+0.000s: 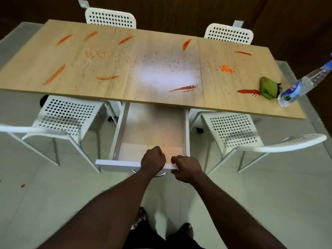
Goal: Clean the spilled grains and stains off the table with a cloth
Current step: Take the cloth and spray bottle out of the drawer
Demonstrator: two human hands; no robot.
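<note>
Both hands gripped the front panel of the white pull-out drawer (pixel 116 163) at 6 o'clock under the light wooden table (pixel 161 99). The left hand (pixel 153 159) was curled over the panel's top edge, and the right hand (pixel 186 168) pinched the panel just beside it.

The drawer stood well out, and whether it was being opened or shut could not be told. Either way, both hands sat right of the panel's middle, so an even, straight pull or push would probably have kept it from skewing on its runners.

The crumpled green cloth (pixel 268 88) lay at 3 o'clock on the tabletop, touching a red-orange smear (pixel 248 92) and near the clear plastic spray bottle (pixel 305 83). Orange grains (pixel 226 69) were heaped at 2 o'clock and scattered thinly toward 10 o'clock. Reaching the cloth would have meant letting go of the drawer.
</note>
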